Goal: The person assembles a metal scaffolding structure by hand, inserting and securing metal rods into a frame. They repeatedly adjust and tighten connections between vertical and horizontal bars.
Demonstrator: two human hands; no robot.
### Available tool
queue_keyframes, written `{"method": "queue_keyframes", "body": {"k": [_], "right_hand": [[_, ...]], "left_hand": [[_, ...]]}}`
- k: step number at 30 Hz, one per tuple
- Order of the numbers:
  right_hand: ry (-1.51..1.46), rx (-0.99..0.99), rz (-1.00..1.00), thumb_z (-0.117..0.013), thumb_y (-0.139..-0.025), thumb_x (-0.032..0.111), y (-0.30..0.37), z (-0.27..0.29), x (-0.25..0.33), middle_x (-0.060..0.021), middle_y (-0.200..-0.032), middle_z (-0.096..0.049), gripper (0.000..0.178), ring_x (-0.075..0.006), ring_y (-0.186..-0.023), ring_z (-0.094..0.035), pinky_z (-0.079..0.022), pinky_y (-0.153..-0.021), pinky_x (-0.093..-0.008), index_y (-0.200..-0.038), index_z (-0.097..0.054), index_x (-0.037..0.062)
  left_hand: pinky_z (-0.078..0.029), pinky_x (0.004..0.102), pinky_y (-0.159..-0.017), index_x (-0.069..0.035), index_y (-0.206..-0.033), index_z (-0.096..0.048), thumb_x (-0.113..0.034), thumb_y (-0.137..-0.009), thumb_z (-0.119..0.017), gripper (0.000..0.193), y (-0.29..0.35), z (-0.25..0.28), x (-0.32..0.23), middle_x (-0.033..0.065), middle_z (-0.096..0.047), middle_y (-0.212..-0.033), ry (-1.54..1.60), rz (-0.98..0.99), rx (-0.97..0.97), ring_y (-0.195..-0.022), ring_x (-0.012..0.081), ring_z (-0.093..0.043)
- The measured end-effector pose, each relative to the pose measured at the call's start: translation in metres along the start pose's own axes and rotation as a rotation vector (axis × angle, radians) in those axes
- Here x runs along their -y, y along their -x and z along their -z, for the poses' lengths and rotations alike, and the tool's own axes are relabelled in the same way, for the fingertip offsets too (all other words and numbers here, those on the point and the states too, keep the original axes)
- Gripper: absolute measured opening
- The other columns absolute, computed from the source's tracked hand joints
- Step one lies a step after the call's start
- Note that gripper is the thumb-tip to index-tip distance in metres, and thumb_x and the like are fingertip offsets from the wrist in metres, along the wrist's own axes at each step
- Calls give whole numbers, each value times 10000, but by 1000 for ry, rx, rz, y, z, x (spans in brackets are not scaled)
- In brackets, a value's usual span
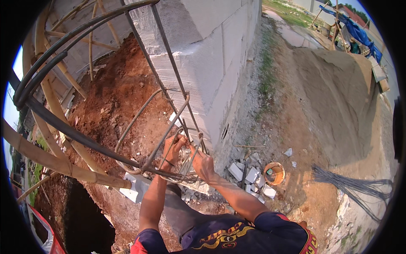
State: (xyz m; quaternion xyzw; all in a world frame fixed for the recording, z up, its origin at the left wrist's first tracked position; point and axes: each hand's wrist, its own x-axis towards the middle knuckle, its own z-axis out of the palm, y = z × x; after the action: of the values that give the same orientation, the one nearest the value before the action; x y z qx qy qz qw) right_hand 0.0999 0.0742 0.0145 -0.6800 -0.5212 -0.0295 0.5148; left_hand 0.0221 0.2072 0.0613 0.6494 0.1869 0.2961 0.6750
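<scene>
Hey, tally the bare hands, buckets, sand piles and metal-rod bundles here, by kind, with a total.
Bare left hand and bare right hand: 2
Round orange bucket: 1
Large grey-brown sand pile: 1
Bundle of thin grey metal rods: 1
Total: 5

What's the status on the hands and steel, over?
Left hand, right hand both at dark, open-framed steel rebar cage. Cage beside tall pale block wall. Its steel crosses over left forearm.

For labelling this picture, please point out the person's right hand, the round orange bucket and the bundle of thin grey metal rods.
Right hand (204,166): head view, back of the hand.
Round orange bucket (278,175): head view, inner wall.
Bundle of thin grey metal rods (335,177): head view, left half.
</scene>
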Motion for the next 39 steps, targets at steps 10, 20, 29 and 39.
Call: {"method": "queue_keyframes", "body": {"k": [10, 20, 29, 39], "right_hand": [[50, -57, 42, -607, -734, 23, 21, -22, -6, -116, -668, -580, 173, -270, -594, -609, -497, -508, -359, -906, -592, 7], [-50, 134, 195, -589, -795, 93, 21, 10, -26, -113, -790, -584, 99, -276, -801, -595, -491, -660, -388, -878, -603, 41], [378, 734, -322, -651, -799, 342, 146, 0, -105, -181, -1159, -503, 598, -354, -1120, -465, -374, -955, -448, -1264, -438, 33], [183, 935, -834, -579, -824, 388, 168, -27, -124, -236, -1000, -561, 567, -342, -987, -552, -437, -837, -429, -1214, -440, 1]], "left_hand": [[-454, 272, -605, -46, -838, -556, -326, -841, -673, 304, -17, -5, 6, 26, -549, -701, 39, 26, -57, -654, 111, -539], [-398, 218, -511, -46, -918, -535, -261, -920, -567, 218, -9, -9, -1, 28, -549, -763, 114, 102, 2, -562, 81, -460], [-255, 216, -484, -76, -820, -536, -283, -886, -615, 232, -13, 3, 10, -46, -461, -650, -200, 17, 6, -543, 36, -340], [-366, 247, -517, -8, -835, -599, -345, -871, -626, 340, -10, 9, 1, -5, -513, -638, -407, -4, -30, -587, 73, -456]]}}
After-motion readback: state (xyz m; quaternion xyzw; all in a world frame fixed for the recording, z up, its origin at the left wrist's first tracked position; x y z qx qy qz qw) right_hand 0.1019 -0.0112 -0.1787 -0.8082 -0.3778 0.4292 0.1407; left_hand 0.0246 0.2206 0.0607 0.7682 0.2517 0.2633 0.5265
